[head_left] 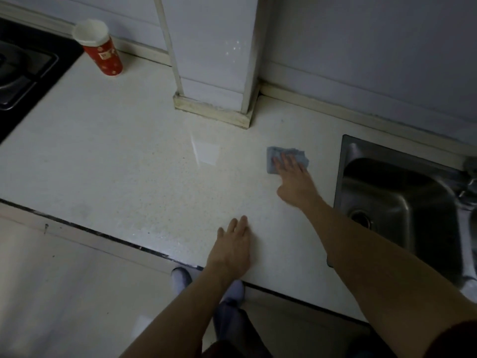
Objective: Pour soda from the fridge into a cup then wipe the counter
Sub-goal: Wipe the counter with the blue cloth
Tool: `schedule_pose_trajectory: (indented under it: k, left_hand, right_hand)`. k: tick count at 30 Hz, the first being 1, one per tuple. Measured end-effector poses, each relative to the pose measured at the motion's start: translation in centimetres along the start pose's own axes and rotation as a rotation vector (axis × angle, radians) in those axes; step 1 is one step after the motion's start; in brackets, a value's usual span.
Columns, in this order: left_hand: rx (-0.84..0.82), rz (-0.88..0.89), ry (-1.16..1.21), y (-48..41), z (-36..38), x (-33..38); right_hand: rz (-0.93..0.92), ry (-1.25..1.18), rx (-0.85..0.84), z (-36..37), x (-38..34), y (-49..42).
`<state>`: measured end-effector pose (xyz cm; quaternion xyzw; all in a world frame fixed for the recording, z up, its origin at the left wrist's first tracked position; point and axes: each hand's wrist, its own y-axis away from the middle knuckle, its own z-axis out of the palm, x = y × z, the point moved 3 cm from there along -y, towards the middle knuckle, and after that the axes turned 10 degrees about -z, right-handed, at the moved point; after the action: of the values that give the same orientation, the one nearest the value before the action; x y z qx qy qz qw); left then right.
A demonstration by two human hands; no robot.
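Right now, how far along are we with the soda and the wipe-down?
Pouring may be finished: the cup stands upright by the stove, contents hidden. In hand: the right hand presses a blue cloth on the counter near the sink; the left hand rests flat. Left: wiping toward the cup.
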<state>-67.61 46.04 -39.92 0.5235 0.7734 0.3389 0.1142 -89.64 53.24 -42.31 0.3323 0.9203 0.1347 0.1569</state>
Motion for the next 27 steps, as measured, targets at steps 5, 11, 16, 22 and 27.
schedule_pose_trajectory:
  k: [5,11,16,22,27]
  left_hand:
    - [-0.015,0.006,0.008,0.4,-0.2,-0.1]
    - [0.062,0.024,0.05,1.6,-0.3,-0.2]
    - [0.082,0.06,-0.069,4.4,1.4,-2.0]
    - [0.074,0.052,-0.07,5.7,2.6,-7.2]
    - [0.075,0.096,-0.1,5.8,2.5,-8.0]
  right_hand:
    - [0.235,-0.072,0.006,1.0,4.3,5.2]
    - [0.471,-0.234,0.051,2.7,0.9,6.7]
    - [0.387,-0.199,0.037,2.6,-5.4,3.3]
    - [-0.015,-0.044,-0.002,4.3,-15.4,0.9]
    - [-0.134,-0.018,0.036,6.5,-15.5,4.7]
